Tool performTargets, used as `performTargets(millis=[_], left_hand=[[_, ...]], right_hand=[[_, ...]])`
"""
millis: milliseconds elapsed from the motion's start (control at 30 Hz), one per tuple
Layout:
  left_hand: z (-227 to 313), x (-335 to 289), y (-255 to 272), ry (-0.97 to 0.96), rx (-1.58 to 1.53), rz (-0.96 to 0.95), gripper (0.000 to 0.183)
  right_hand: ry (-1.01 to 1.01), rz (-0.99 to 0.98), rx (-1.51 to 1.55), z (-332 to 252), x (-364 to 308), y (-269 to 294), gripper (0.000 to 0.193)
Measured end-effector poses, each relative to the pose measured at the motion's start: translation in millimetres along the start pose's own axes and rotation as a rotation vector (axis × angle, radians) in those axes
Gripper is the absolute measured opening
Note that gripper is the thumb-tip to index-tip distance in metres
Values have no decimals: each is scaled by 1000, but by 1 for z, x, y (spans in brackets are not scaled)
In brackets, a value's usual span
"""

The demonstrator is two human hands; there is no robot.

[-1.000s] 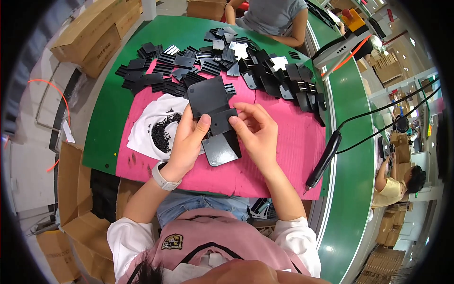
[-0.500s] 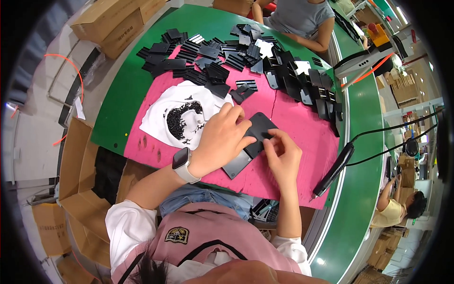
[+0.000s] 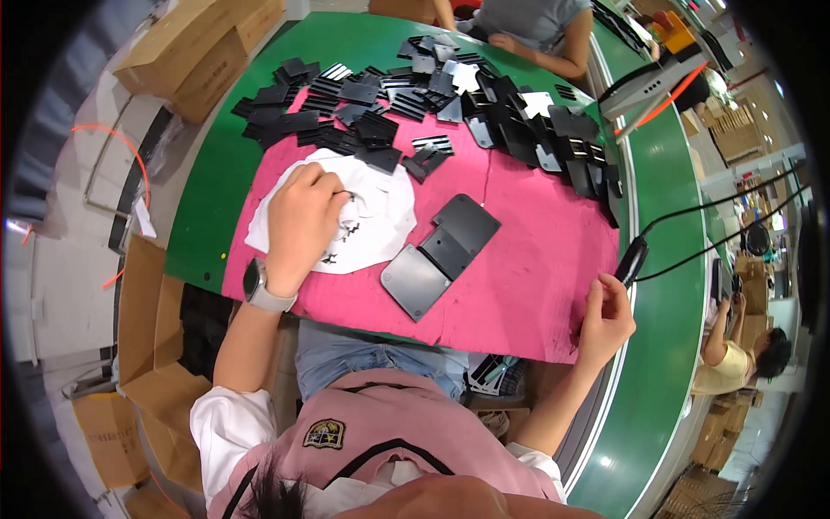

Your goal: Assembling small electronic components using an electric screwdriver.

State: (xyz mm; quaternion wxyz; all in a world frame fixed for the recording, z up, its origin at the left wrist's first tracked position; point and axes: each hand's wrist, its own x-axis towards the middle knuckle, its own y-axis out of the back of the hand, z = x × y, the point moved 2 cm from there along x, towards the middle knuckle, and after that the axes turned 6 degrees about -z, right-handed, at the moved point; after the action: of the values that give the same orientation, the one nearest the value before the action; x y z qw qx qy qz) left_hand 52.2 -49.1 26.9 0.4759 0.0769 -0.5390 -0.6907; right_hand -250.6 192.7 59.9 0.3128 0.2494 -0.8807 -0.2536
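Note:
My left hand (image 3: 303, 216) rests over the white cloth (image 3: 380, 212), fingers curled down into the small black screws (image 3: 347, 232) on it. The fingertips and anything pinched in them are hidden. At the right edge of the pink mat, my right hand (image 3: 605, 324) closes around the black electric screwdriver (image 3: 635, 258), covering its lower part. Between my hands two flat dark plates lie joined or overlapping on the mat: a black plate (image 3: 462, 229) at the upper right and a greyer plate (image 3: 415, 281) at the lower left. Neither hand touches them.
Piles of black plates and slotted parts (image 3: 372, 125) spread along the far side of the pink mat (image 3: 536, 285) and green table (image 3: 212, 199). A cable (image 3: 718, 212) runs right from the screwdriver. A person (image 3: 536, 35) sits opposite. Open cardboard boxes (image 3: 143, 303) stand left.
Both hands have left the dark plates. My left hand moved left onto the screws on the cloth; my right hand moved right to the electric screwdriver. The plates stay on the mat.

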Motion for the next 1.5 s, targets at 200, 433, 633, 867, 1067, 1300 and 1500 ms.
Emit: performTargets(millis=[200, 433, 633, 867, 1067, 1300, 1500], left_hand=[[-9, 0, -6, -18, -110, 35, 8], [-9, 2, -1, -62, -33, 20, 8], [2, 3, -1, 18, -367, -71, 7], [69, 10, -24, 13, -1065, -450, 10], [102, -2, -30, 171, -1350, -509, 15], [97, -5, -38, 311, -1483, -524, 17], [90, -3, -34, 271, -1540, -514, 17]], right_hand=[[37, 234, -656, 53, 13, 27, 32], [-242, 33, -832, 68, 45, 8, 56], [-299, -139, -320, 57, 54, 7, 51], [81, -340, 1460, -40, 57, -10, 56], [433, -342, 1700, -96, 52, -39, 46], [526, -492, 1730, -97, 44, -49, 39], [424, -475, 1783, -97, 48, -57, 35]])
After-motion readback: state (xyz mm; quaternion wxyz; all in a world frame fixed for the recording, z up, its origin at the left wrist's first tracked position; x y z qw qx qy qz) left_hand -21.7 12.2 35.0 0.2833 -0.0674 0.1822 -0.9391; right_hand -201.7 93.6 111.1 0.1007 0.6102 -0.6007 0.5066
